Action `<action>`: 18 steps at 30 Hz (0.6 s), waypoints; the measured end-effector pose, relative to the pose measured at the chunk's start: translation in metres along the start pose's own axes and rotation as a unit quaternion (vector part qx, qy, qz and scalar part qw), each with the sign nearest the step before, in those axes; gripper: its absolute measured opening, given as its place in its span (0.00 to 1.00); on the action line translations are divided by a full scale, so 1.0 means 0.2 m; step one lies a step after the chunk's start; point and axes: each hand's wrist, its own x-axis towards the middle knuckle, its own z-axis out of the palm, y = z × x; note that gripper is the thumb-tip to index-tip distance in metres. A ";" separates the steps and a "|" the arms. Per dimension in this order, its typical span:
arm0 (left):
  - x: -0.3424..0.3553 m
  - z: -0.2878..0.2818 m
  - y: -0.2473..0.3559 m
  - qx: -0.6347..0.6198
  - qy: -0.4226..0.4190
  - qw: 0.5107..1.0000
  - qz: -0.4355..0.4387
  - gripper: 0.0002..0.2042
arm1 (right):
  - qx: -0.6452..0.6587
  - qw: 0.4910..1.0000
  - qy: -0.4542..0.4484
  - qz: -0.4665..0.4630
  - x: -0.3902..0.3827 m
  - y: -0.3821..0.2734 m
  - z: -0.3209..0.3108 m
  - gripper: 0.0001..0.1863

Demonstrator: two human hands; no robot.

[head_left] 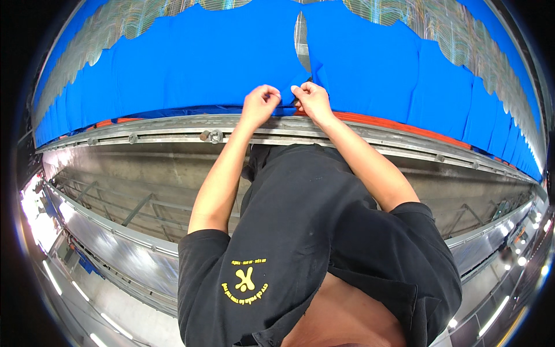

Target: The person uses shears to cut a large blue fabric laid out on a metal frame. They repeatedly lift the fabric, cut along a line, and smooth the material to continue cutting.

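Note:
A wide sheet of blue fabric (173, 63) spreads in front of me with cut, wavy edges along its far side. At its middle, a narrow slit (302, 40) runs down to a small rumpled fold near the front edge. My left hand (261, 103) is closed just left of that fold, fingertips against the fabric, what it grips hidden. My right hand (312, 101) pinches the blue fabric at the fold, just below the slit. The two hands are a short gap apart, both over the front edge.
A metal rail (376, 130) runs along the near edge, with red material (404, 127) above it and a fitting (215, 136) on it. Multicoloured streaky material (381, 11) shows beyond the blue fabric. My black-shirted body fills the lower middle. Metal framework and lights appear toward the sides.

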 end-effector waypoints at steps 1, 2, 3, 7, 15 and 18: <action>0.03 -0.03 -0.01 0.027 0.031 0.999 0.013 0.07 | -0.025 0.999 0.012 -0.022 -0.01 -0.01 0.01 0.14; 0.07 -0.05 0.01 0.037 0.035 0.998 0.022 0.08 | -0.013 1.000 0.006 -0.015 0.00 -0.01 0.00 0.12; 0.08 -0.06 0.03 0.043 0.032 0.998 0.025 0.08 | 0.018 1.000 0.013 -0.008 0.00 0.00 0.00 0.13; 0.14 -0.07 0.11 0.133 0.008 0.987 0.087 0.13 | 0.100 0.995 0.008 0.019 0.03 0.03 -0.03 0.13; 0.28 -0.12 0.08 0.430 -0.047 0.851 0.299 0.32 | 0.042 0.997 0.032 -0.059 -0.01 0.08 -0.04 0.13; 0.36 -0.09 0.10 0.467 -0.124 0.815 0.319 0.32 | 0.032 0.997 0.047 -0.051 -0.02 0.07 -0.03 0.11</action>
